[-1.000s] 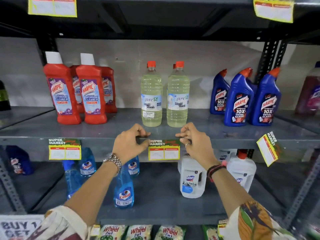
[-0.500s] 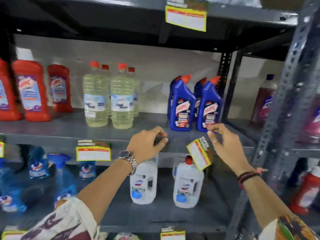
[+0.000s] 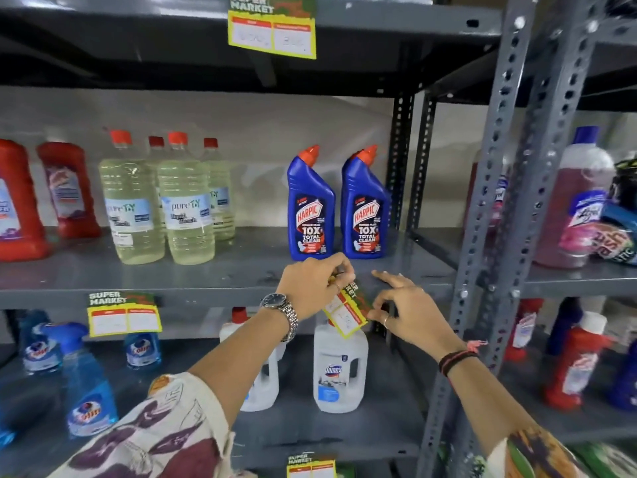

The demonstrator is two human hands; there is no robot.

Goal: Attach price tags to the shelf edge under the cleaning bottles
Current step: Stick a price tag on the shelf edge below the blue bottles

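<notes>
A yellow-edged price tag [image 3: 346, 313] hangs tilted at the grey shelf edge [image 3: 206, 296], just below two blue Harpic bottles [image 3: 312, 205]. My left hand [image 3: 315, 284] pinches the tag's top against the edge. My right hand [image 3: 401, 305] touches the tag's right side with thumb and finger, index finger stretched along the shelf. Another tag [image 3: 123, 315] is stuck straight on the edge under the clear pureTY bottles [image 3: 186, 201].
Red Harpic bottles [image 3: 20, 201] stand far left. White Domex jugs [image 3: 339, 367] and blue Colin sprays [image 3: 86, 384] fill the shelf below. A perforated grey upright [image 3: 482, 236] rises right of my hands. More tags hang on the top shelf [image 3: 272, 29] and bottom edge [image 3: 310, 465].
My view and both hands shifted right from the middle tag to the crooked tag under the blue bottles. Both hands now grip that tag.
</notes>
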